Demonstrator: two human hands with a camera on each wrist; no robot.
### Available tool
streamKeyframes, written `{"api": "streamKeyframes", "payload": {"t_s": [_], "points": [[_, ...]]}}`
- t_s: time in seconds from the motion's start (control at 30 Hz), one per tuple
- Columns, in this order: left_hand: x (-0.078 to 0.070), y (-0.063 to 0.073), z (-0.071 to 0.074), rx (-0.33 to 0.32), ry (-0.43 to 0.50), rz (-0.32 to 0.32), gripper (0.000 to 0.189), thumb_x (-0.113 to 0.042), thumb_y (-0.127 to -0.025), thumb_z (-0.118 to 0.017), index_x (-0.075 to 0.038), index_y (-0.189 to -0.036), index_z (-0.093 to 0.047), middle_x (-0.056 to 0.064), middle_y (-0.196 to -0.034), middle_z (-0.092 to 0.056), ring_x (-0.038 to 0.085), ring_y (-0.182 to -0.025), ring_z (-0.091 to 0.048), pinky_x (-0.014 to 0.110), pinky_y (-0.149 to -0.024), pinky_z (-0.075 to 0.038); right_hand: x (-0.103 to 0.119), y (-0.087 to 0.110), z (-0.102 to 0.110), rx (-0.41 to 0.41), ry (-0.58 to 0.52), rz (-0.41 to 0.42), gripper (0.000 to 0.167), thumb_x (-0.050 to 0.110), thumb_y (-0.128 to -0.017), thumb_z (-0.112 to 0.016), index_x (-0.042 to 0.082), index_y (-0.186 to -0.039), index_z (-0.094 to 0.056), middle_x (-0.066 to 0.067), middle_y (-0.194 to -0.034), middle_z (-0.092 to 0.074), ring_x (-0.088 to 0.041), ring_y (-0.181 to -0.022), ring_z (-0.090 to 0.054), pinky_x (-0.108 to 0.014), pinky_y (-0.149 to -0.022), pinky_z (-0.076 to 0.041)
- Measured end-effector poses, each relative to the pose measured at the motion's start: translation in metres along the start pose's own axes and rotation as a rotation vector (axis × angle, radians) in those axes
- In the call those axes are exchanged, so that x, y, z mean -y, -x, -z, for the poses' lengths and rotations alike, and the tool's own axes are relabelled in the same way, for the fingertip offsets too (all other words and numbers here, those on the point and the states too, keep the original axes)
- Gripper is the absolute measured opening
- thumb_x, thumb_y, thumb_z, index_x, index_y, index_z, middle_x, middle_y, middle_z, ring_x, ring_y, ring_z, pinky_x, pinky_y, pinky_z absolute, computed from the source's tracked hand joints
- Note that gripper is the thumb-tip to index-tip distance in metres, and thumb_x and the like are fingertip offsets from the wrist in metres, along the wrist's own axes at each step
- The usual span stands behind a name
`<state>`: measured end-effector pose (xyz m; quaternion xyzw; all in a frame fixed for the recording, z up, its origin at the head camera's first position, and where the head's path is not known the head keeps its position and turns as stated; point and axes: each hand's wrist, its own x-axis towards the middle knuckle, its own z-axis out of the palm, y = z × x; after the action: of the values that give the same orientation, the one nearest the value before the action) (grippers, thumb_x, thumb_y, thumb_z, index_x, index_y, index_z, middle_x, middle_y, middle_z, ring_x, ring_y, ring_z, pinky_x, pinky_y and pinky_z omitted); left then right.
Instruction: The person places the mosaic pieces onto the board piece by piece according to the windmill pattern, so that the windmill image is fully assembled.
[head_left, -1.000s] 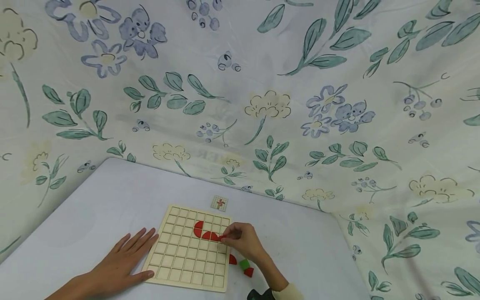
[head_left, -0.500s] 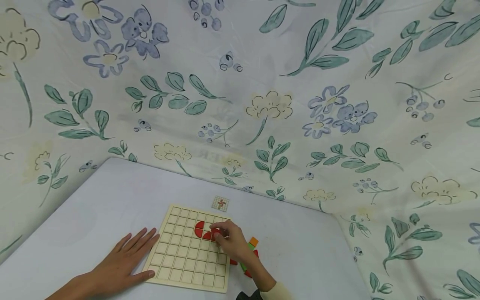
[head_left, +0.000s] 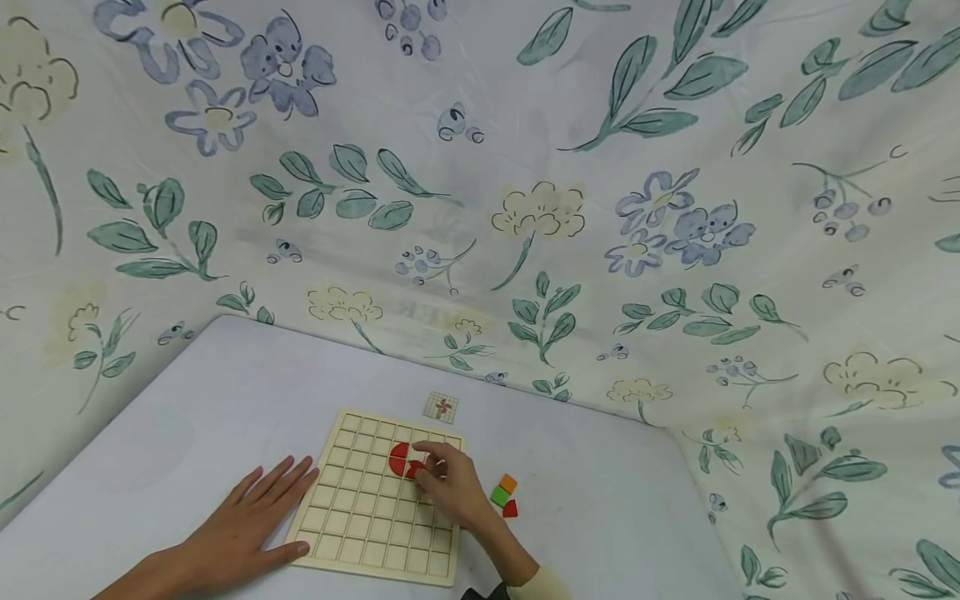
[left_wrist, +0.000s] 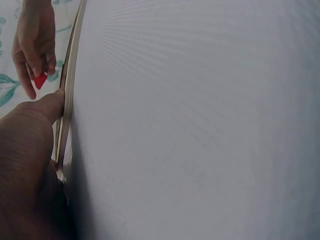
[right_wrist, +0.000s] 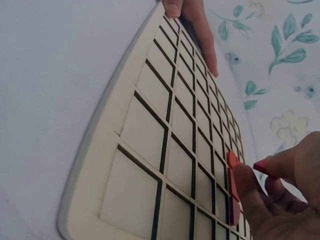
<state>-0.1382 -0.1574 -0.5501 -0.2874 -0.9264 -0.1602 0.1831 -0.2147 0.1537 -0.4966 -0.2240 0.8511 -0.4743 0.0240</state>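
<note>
A square wooden grid board (head_left: 375, 533) lies on the white table. Rounded red pieces (head_left: 398, 458) sit in cells of its upper part. My right hand (head_left: 453, 490) is over the board close to them, pinching a small red piece (left_wrist: 41, 80) between thumb and finger; the right wrist view shows this red piece (right_wrist: 262, 168) held above the grid. My left hand (head_left: 243, 521) lies spread at the board's left edge, its thumb at the lower left corner. In the left wrist view, the left thumb (left_wrist: 50, 105) rests against the board's side.
Right of the board lie an orange block (head_left: 507, 482), a green block (head_left: 500, 497) and a red piece (head_left: 511, 508), partly beside my right forearm. A small pattern card (head_left: 441, 407) lies behind the board. Flower-printed cloth (head_left: 525, 250) rises behind the table.
My right hand has moved left from the board's right edge toward the red pieces, carrying the small red piece. The orange block has come into view. My left hand stays put.
</note>
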Motion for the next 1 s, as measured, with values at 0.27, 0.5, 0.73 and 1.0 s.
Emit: {"api": "streamKeyframes", "payload": {"t_s": [0.27,0.5,0.73,1.0], "points": [[-0.001,0.0,0.0,0.014,0.003,0.009,0.095,-0.057,-0.087,-0.065,-0.015,-0.158,-0.018,-0.007,-0.164,-0.005,0.012,-0.149,0.005,0.028,-0.113,0.013,-0.003,0.0,-0.007,-0.007,0.058,0.043,0.017,-0.001,-0.095,-0.06,0.006,-0.106,-0.071,0.005,-0.091,-0.058,-0.004,-0.077,-0.055,-0.022,-0.069,-0.051],[-0.002,-0.001,0.002,0.017,0.002,0.012,0.094,-0.057,-0.088,-0.064,-0.015,-0.158,-0.019,-0.006,-0.164,-0.006,0.013,-0.149,0.005,0.029,-0.114,0.012,0.003,0.0,-0.009,0.096,-0.104,0.014,0.031,-0.009,-0.098,-0.048,-0.009,-0.127,-0.059,-0.007,-0.093,-0.047,-0.011,-0.077,-0.066,-0.023,-0.069,-0.056],[-0.002,0.0,0.001,0.023,0.01,0.021,0.092,-0.058,-0.088,-0.063,-0.014,-0.157,-0.021,-0.007,-0.164,-0.007,0.012,-0.149,0.004,0.029,-0.113,0.012,0.004,0.001,-0.012,0.103,-0.081,0.061,0.022,-0.007,-0.101,-0.044,-0.008,-0.115,-0.061,-0.012,-0.096,-0.05,-0.022,-0.074,-0.069,-0.025,-0.066,-0.057],[0.0,0.0,-0.001,0.009,0.005,0.01,0.092,-0.058,-0.088,-0.064,-0.013,-0.157,-0.024,-0.004,-0.164,-0.011,0.014,-0.149,0.001,0.03,-0.114,0.012,0.003,-0.001,-0.014,-0.017,-0.006,-0.01,0.007,0.005,-0.094,-0.065,0.005,-0.1,-0.066,0.004,-0.081,-0.064,-0.004,-0.067,-0.058,-0.021,-0.06,-0.051]]}}
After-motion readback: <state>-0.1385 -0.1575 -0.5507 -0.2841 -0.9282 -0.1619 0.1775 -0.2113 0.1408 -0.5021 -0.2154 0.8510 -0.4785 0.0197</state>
